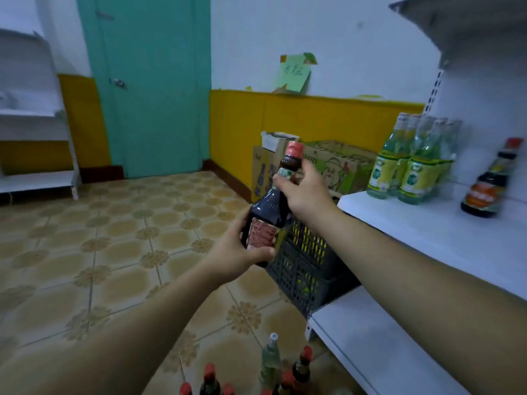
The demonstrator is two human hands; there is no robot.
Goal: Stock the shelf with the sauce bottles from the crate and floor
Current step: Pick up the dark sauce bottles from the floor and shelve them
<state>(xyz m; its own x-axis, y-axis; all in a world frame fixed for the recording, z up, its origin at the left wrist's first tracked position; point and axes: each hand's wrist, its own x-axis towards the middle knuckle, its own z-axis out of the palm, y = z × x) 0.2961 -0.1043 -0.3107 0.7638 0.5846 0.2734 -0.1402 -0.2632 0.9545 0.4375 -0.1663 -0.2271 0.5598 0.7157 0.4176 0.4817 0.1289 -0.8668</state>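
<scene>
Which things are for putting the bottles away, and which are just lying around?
For the job: sauce bottle in left hand and right hand, crate, shelf, shelved bottles, floor bottles.
Just lying about: teal door, cardboard boxes, green note, left shelving.

**White Walls, a Yellow Band and a Teal Door**

The far wall is painted white above and banded in yellow below, and a dark brown skirting is run along its foot. A teal door with a metal knob is set in it, left of centre. A green paper notice is stuck to the white paint right of the door. The floor is laid with beige tiles patterned in octagons and small floral motifs. White shelving is seen at far left. Printed cardboard boxes are set against the far wall, and a white shelf unit is ranged along the right. The room is evenly and softly lit.
</scene>
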